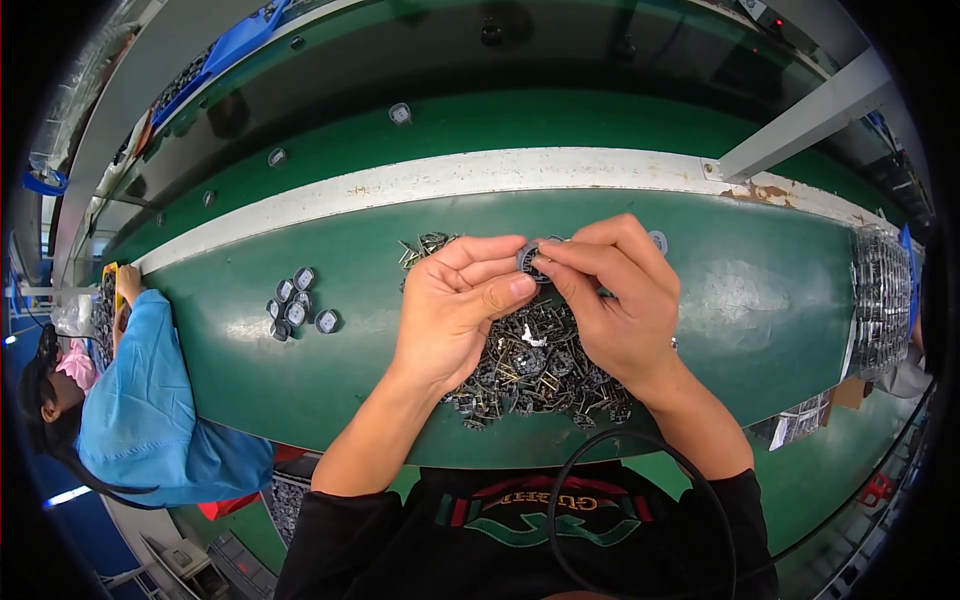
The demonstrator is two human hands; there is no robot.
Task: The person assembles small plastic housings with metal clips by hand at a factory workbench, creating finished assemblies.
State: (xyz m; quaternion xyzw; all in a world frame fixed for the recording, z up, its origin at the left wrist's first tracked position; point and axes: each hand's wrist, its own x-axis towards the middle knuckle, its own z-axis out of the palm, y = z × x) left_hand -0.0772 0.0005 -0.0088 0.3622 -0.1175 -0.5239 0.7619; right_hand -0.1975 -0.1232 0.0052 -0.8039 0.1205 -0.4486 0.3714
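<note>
Above the middle of the green bench, my left hand [440, 310] holds a small dark grey round housing [526, 262] between thumb and fingers. My right hand [628, 300] is closed in a pinch at the housing's right side, its fingertips meeting the part; whether a smaller piece is between them is too small to tell. Below both hands lies a heap of small black parts with metal pins [535, 375], partly hidden by my left wrist. Left of my hands sits a loose group of several round grey housings with pale faces [297, 310]. Another round piece [658, 242] lies just beyond my right hand.
A white rail [450, 197] borders the bench's far side. Beyond it, a green strip carries spaced-out round parts [400, 114]. Stacked clear trays [880, 290] stand at the right end. A person in blue [150, 400] works at the left. A black cable [640, 436] loops before me.
</note>
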